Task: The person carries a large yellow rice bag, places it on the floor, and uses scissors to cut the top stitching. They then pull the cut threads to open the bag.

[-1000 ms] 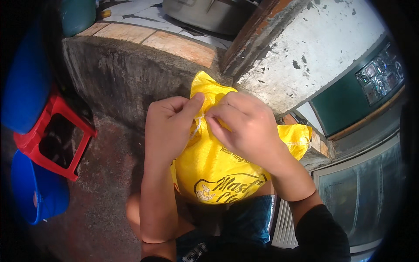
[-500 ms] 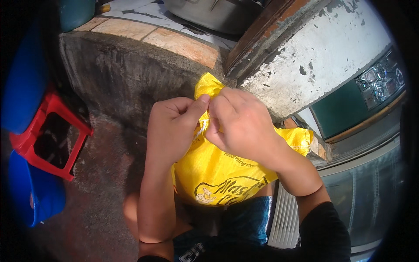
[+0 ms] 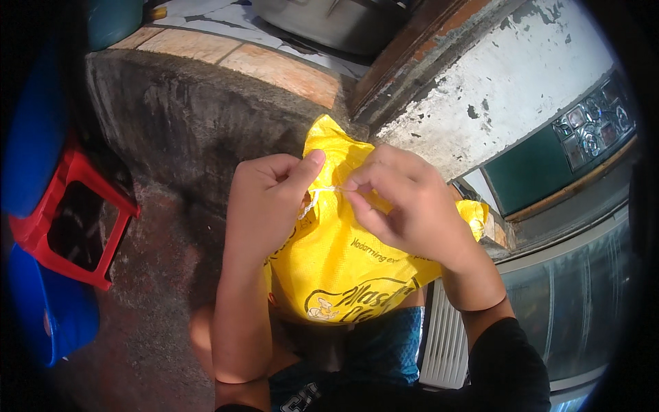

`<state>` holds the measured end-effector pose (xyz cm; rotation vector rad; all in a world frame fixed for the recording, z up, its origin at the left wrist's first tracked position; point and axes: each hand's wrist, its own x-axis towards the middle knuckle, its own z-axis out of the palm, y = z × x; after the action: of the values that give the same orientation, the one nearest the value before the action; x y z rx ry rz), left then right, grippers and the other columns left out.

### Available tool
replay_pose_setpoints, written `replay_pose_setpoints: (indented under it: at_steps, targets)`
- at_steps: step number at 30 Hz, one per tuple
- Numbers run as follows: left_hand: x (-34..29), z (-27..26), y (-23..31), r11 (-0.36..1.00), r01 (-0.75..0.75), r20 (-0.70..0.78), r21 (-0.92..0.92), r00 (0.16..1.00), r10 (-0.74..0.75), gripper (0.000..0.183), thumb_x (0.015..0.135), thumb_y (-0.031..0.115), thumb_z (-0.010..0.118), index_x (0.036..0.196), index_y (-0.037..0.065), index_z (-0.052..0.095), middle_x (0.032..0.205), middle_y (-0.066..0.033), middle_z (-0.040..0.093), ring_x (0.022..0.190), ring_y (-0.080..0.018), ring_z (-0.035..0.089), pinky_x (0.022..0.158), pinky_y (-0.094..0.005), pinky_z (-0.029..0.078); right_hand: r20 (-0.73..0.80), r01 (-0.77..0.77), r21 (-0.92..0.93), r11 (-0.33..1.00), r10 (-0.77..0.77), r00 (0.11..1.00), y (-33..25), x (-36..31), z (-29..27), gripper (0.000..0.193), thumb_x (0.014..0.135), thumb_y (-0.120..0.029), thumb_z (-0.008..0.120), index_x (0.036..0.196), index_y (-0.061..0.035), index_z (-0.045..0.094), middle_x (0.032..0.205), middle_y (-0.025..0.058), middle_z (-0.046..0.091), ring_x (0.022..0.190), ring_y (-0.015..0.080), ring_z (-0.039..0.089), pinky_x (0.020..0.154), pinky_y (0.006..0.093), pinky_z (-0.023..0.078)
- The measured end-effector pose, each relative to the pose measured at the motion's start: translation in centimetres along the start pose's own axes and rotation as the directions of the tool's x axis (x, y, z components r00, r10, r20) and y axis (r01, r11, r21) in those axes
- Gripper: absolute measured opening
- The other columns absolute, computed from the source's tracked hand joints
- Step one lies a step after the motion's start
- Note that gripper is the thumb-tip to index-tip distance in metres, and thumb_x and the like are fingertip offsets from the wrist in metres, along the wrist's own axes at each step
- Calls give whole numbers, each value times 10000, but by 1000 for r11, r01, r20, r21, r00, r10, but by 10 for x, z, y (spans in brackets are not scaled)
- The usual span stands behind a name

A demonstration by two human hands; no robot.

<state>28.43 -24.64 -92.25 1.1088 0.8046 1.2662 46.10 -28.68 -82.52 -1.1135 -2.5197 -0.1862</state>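
At six o'clock, nearest the viewer, the person's dark top and blue-patterned shorts (image 3: 398, 343) show, with a black sleeve (image 3: 511, 360) on the right arm at about half past four. The bare forearms rise from there to two hands near the centre, close to each other but apart.

The left hand (image 3: 264, 196), at nine o'clock, is closed on the side of a yellow sack (image 3: 336, 233), its thumb pressed flat near the mouth; the curled fingers are mostly hidden. The right hand (image 3: 412, 202), at three o'clock, pinches a thin white thread (image 3: 329, 189) between thumb and forefinger. The thread spans the gap between the hands, and a loose frayed length hangs from it beside the left hand.

The sack stands in the middle, just in front of the lap, one pointed corner at twelve o'clock and another past the right wrist. Dark print marks its front; what bears its weight cannot be told.

Farther out, a red stool (image 3: 41, 223) stands at nine o'clock on the rough floor (image 3: 158, 323), with a blue bucket (image 3: 68, 312) at eight. A dark, tile-edged ledge (image 3: 185, 117) runs from ten to twelve, bearing a grey metal pot (image 3: 322, 24). A peeling white wall (image 3: 494, 89) slants off at two, and a glass-fronted case (image 3: 563, 302) stands near four.
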Motion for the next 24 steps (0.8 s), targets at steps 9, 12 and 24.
replay_pose_setpoints:
  at_steps: [9,12,24]
  targets:
    - [-3,1,-1,997,-46,-21,61,999,47,375,960,265,715,757,-49,692,589,0,566,579,-48,454,537,-279,370,27,81,-111,991,-79,997,-5,10,8,145,779,-44,773,879,-55,669,827,97,644,717,284,653,653,357,534]
    - [-2,0,-2,995,-59,-17,82,998,61,384,956,264,710,736,-48,677,565,-9,544,567,-52,436,529,-289,356,-7,-54,44,998,55,998,-9,7,2,131,779,-39,772,853,-47,664,811,85,639,709,276,645,641,352,529]
    - [-3,1,1,996,-72,-2,45,997,72,350,951,237,703,753,-51,694,562,-32,566,559,-55,465,529,-289,367,54,84,-110,990,-78,995,-1,16,5,127,771,-32,786,858,-56,697,792,85,655,710,265,660,641,363,540]
